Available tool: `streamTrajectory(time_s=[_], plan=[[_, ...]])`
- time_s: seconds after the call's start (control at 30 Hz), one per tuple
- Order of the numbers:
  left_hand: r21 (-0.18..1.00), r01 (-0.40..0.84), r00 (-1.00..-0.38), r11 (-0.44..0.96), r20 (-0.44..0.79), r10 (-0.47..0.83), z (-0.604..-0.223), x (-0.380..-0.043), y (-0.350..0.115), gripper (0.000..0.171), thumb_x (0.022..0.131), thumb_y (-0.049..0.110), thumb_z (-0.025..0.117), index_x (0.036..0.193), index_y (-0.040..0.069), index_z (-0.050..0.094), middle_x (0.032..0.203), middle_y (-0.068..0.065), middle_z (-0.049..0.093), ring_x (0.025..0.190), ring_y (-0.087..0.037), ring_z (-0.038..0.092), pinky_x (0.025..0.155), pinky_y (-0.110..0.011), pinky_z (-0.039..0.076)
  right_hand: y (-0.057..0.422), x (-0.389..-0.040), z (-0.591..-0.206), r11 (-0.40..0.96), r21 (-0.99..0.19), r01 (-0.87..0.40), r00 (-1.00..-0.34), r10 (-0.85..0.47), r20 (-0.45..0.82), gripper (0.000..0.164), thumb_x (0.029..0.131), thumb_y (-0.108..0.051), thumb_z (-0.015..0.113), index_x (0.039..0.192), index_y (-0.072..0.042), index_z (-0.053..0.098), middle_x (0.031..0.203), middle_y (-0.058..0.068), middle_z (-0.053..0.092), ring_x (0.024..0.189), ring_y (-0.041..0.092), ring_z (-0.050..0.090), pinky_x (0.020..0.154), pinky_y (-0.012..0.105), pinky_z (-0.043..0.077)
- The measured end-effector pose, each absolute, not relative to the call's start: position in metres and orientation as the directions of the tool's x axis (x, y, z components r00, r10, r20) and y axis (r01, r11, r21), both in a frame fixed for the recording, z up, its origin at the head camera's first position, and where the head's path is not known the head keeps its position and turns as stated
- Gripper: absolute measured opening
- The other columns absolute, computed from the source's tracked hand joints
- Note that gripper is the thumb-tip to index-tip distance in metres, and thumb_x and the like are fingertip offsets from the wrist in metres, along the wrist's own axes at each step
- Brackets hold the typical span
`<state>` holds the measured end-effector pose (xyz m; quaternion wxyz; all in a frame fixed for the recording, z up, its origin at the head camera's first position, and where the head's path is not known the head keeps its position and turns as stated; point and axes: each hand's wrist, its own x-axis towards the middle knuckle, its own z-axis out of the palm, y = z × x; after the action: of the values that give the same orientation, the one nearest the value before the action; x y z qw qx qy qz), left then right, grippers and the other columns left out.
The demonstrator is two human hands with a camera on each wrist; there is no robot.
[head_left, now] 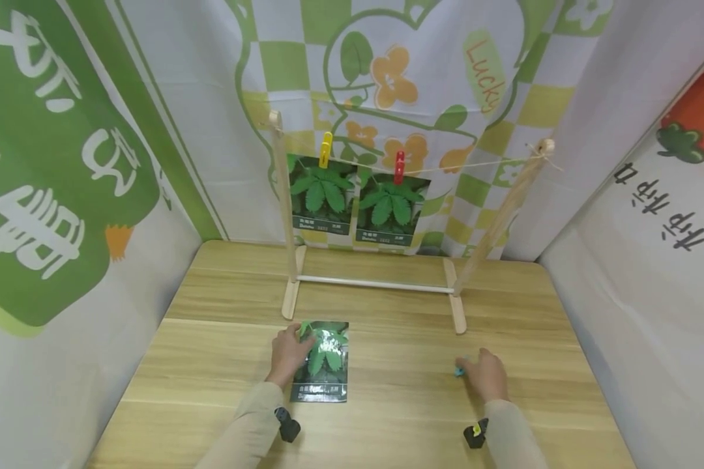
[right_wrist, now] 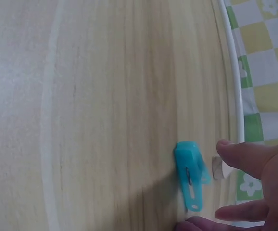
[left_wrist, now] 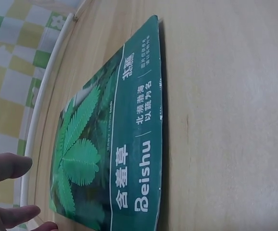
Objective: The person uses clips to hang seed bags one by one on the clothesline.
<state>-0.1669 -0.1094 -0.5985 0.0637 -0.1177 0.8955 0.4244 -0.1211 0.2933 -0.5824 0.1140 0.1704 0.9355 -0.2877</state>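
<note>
A green seed packet (head_left: 320, 365) with a leaf picture lies flat on the table. My left hand (head_left: 291, 355) is at its upper left side, thumb and fingers apart; the left wrist view shows the packet (left_wrist: 112, 144) beyond the spread fingers. Whether a fingertip touches it I cannot tell. On the right, a blue clothespin (right_wrist: 191, 175) lies on the wood. My right hand (head_left: 487, 374) reaches beside it, with thumb and fingers spread and a gap between the thumb and the clothespin.
Behind the hands stands a wooden rack (head_left: 375, 283) with a string (head_left: 481, 165) tied across its posts. Two similar packets hang from it, one by a yellow clothespin (head_left: 325, 150), the other by a red clothespin (head_left: 399, 167). A patterned curtain (head_left: 281, 65) covers the back.
</note>
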Motion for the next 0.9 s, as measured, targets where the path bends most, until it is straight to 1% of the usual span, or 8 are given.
streamTrajectory(time_s=[0.13,0.23,0.33,0.5,0.6,0.7,0.77,0.9], plan=[[0.733,-0.270,-0.963,0.624,-0.219,-0.160,-0.602,-0.169,-0.107,0.061,0.090,0.027,0.065,0.138,-0.006,0.047,0.127,-0.031,0.053,0.117,-0.047,0.050,0.090,-0.056,0.050,0.290,-0.125,-0.586,0.788,-0.483,0.382,-0.917,0.257,-0.306,0.070,0.094,-0.030,0.061,0.137,0.019,0.036,0.137,0.042,0.040,0.129,0.056,0.039,0.106,0.062,0.036],[0.716,-0.254,-0.967,0.650,-0.204,-0.153,-0.602,-0.171,-0.105,0.062,0.088,0.026,0.067,0.137,-0.005,0.047,0.124,-0.029,0.054,0.115,-0.044,0.050,0.088,-0.054,0.049,0.289,-0.128,-0.590,0.799,-0.489,0.349,-0.932,0.242,-0.270,0.066,0.093,-0.024,0.064,0.134,0.020,0.038,0.133,0.042,0.045,0.121,0.054,0.048,0.104,0.062,0.039],[0.693,-0.237,-0.971,0.681,-0.190,-0.145,-0.601,-0.173,-0.102,0.062,0.087,0.026,0.069,0.136,-0.005,0.048,0.120,-0.027,0.054,0.112,-0.041,0.049,0.086,-0.053,0.047,0.289,-0.130,-0.593,0.810,-0.495,0.316,-0.945,0.223,-0.239,0.061,0.091,-0.017,0.065,0.133,0.020,0.040,0.130,0.042,0.048,0.114,0.050,0.054,0.102,0.061,0.042],[0.667,-0.233,-0.972,0.708,-0.185,-0.146,-0.601,-0.174,-0.099,0.062,0.086,0.024,0.071,0.136,-0.005,0.048,0.119,-0.026,0.053,0.110,-0.040,0.048,0.086,-0.052,0.047,0.290,-0.132,-0.593,0.805,-0.513,0.298,-0.951,0.205,-0.230,0.053,0.090,-0.006,0.061,0.136,0.014,0.042,0.131,0.038,0.049,0.119,0.051,0.050,0.101,0.060,0.043],[0.664,-0.230,-0.972,0.711,-0.189,-0.139,-0.602,-0.174,-0.097,0.063,0.086,0.022,0.073,0.137,-0.005,0.047,0.121,-0.027,0.051,0.112,-0.040,0.047,0.086,-0.051,0.047,0.291,-0.132,-0.592,0.808,-0.521,0.274,-0.958,0.185,-0.217,0.050,0.091,-0.002,0.057,0.137,0.011,0.044,0.126,0.035,0.052,0.116,0.050,0.052,0.097,0.059,0.046],[0.660,-0.222,-0.974,0.717,-0.185,-0.131,-0.602,-0.173,-0.094,0.063,0.085,0.019,0.073,0.137,-0.005,0.046,0.122,-0.027,0.050,0.112,-0.039,0.046,0.086,-0.049,0.047,0.291,-0.131,-0.590,0.814,-0.520,0.259,-0.962,0.171,-0.212,0.050,0.091,-0.002,0.058,0.136,0.011,0.044,0.121,0.034,0.054,0.111,0.048,0.055,0.094,0.057,0.048],[0.656,-0.220,-0.975,0.722,-0.182,-0.131,-0.602,-0.172,-0.093,0.065,0.085,0.019,0.074,0.138,-0.005,0.045,0.123,-0.027,0.050,0.111,-0.038,0.045,0.086,-0.050,0.046,0.291,-0.130,-0.589,0.814,-0.517,0.265,-0.960,0.173,-0.220,0.051,0.090,-0.003,0.060,0.136,0.013,0.043,0.121,0.035,0.053,0.111,0.049,0.054,0.094,0.058,0.048],[0.630,-0.225,-0.973,0.743,-0.179,-0.144,-0.602,-0.170,-0.089,0.071,0.085,0.025,0.075,0.138,-0.008,0.042,0.123,-0.029,0.048,0.112,-0.041,0.044,0.087,-0.056,0.044,0.292,-0.127,-0.588,0.819,-0.492,0.295,-0.950,0.198,-0.240,0.055,0.090,-0.011,0.064,0.132,0.019,0.043,0.120,0.039,0.052,0.109,0.051,0.055,0.093,0.059,0.048]])
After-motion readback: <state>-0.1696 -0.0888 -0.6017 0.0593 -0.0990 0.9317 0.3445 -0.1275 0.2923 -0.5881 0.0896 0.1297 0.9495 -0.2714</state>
